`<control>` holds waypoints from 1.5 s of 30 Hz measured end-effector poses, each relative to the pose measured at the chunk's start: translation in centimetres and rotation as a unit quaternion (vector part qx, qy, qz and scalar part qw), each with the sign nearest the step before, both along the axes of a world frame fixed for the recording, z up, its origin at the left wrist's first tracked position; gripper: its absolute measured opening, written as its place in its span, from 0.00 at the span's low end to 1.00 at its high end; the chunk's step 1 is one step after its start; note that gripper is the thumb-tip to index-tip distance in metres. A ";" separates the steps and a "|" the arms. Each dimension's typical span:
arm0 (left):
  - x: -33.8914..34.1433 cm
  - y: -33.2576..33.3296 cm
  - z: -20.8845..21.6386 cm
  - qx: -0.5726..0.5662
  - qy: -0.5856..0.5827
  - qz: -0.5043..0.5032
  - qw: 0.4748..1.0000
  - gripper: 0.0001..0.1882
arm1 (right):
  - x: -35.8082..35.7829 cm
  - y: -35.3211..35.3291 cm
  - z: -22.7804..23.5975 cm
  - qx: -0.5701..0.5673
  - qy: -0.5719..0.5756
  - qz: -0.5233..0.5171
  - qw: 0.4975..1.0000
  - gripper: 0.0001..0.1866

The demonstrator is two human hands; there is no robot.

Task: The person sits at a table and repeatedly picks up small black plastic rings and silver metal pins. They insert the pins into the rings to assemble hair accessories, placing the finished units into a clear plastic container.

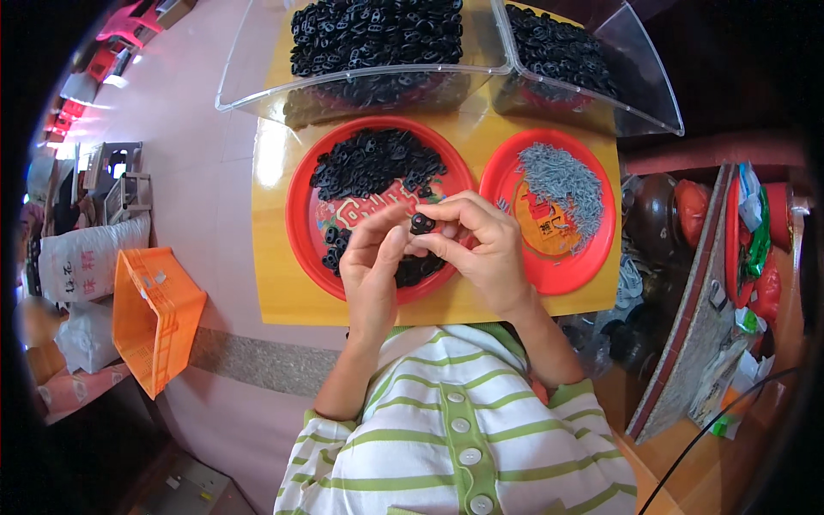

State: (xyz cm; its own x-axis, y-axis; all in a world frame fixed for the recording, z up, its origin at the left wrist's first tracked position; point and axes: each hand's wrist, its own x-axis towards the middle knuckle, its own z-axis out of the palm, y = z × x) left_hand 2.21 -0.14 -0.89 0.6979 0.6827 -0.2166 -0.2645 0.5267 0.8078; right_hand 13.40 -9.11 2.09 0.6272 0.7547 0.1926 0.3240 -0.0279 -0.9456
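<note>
Between my hands, above a red round tray [294, 215], is a small round black plastic part [421, 224]. My right hand [485, 249] pinches it between thumb and fingertips. Close against its left side, my left hand [375, 262] has its fingers curled and its thumb bent inward. The left forefinger is smeared, and what that hand grips is hidden. Loose black plastic pieces [369, 163] form a heap at the far side of the tray, with smaller groups nearer me. To the right, a second red tray [549, 279] holds a pile of small grey metal pins or screws [562, 189].
Two clear plastic bins [403, 75] full of black pieces stand at the yellow table's [283, 300] far edge. On the floor to the left lies an orange crate [154, 318] near white sacks [94, 257]. Bags and pots crowd a shelf [687, 300] at the right.
</note>
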 end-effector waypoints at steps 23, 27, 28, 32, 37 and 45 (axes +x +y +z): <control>1.1 0.9 0.3 0.155 0.067 -0.078 0.983 0.09 | 3.0 -1.4 -0.5 -0.039 0.095 0.048 0.994 0.08; 3.1 3.3 -0.6 0.484 0.201 -0.069 0.849 0.07 | 9.5 -0.4 4.8 -0.013 -0.235 -0.187 0.954 0.11; 3.6 3.6 -0.7 0.503 0.207 -0.077 0.836 0.07 | 11.2 -0.4 5.8 -0.013 -0.281 -0.233 0.931 0.12; 4.9 3.9 -1.8 0.558 0.242 -0.088 0.789 0.06 | 17.4 -0.6 5.3 -0.102 -0.443 -0.257 0.853 0.13; 5.0 3.7 -2.0 0.555 0.266 -0.083 0.784 0.06 | 17.1 -0.8 5.2 -0.111 -0.347 -0.248 0.897 0.12; 5.3 3.4 -1.5 0.515 0.258 -0.101 0.811 0.07 | 8.1 -6.9 1.0 -0.136 -0.117 -0.118 0.977 0.04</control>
State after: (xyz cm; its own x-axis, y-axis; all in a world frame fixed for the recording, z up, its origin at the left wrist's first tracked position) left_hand 7.56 3.27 -2.43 0.8152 0.5710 0.0970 0.2570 -0.5067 0.8230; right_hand 21.54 -16.00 3.07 0.7533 0.6369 0.1641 0.4840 -0.3679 -0.7940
